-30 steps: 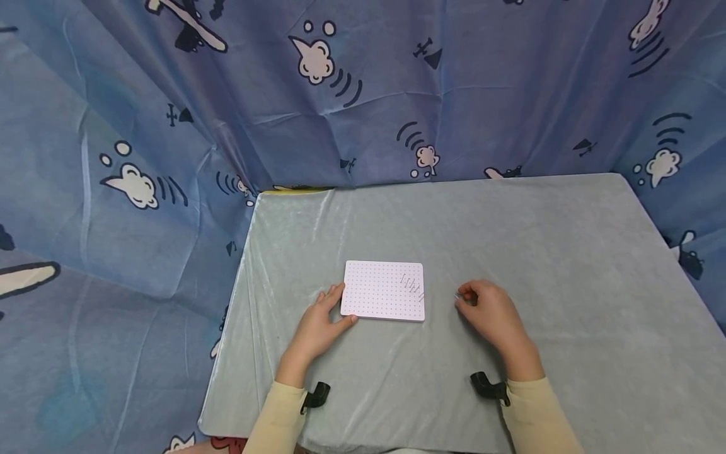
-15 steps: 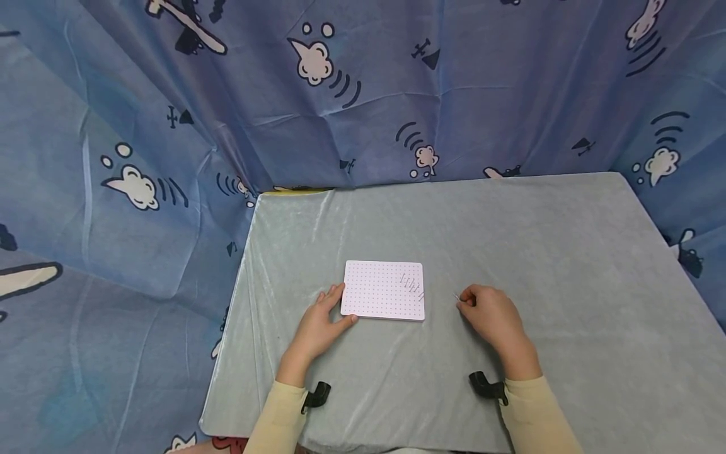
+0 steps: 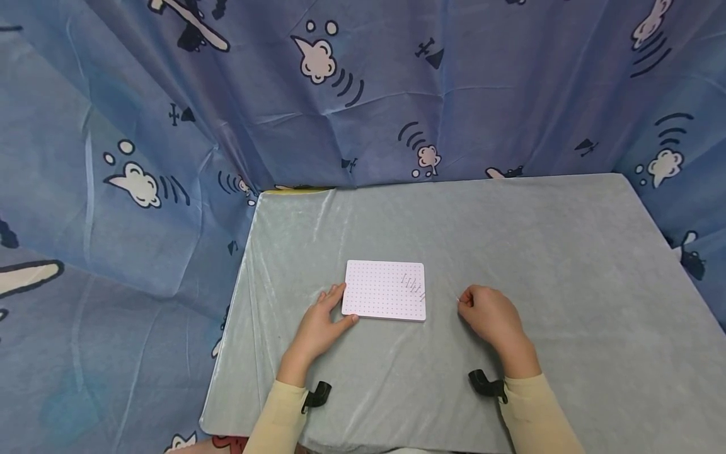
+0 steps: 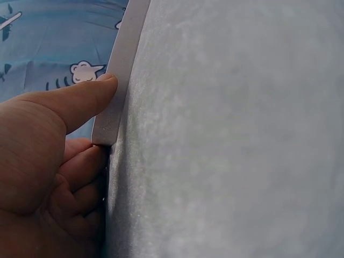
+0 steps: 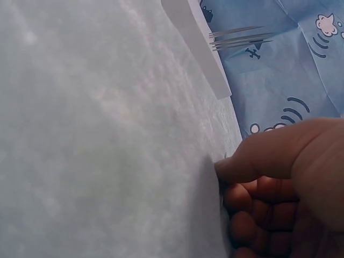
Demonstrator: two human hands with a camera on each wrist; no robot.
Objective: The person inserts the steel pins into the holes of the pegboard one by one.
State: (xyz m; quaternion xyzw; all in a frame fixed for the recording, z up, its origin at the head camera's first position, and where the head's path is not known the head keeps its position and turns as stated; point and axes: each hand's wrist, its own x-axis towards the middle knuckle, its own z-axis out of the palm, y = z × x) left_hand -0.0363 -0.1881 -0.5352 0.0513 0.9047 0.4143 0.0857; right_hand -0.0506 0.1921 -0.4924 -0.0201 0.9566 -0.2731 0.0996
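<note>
A white board [image 3: 383, 290] with a grid of small holes lies on the grey cloth. Several thin metal pins [image 3: 411, 284] stand up near its right side; the right wrist view shows these pins [image 5: 239, 38] rising from the board's top. My left hand [image 3: 316, 328] holds the front left corner, thumb [image 4: 91, 102] against the front edge and fingers along the left edge. Right of the board, my right hand [image 3: 492, 318] is low over the cloth, thumb and index finger pinching a thin metal pin. Only the tip of this pin [image 3: 458, 299] shows.
Grey velvety cloth covers the table [image 3: 544, 252] around the board. Behind and to the left hangs a blue patterned curtain [image 3: 368, 94]. A black wrist mount [image 3: 486, 384] sits on the right sleeve, and another black mount [image 3: 317, 395] on the left.
The pin in my right fingers has turned, and less of it shows. My right hand has rolled slightly while staying about where it was. The left hand and board keep their places.
</note>
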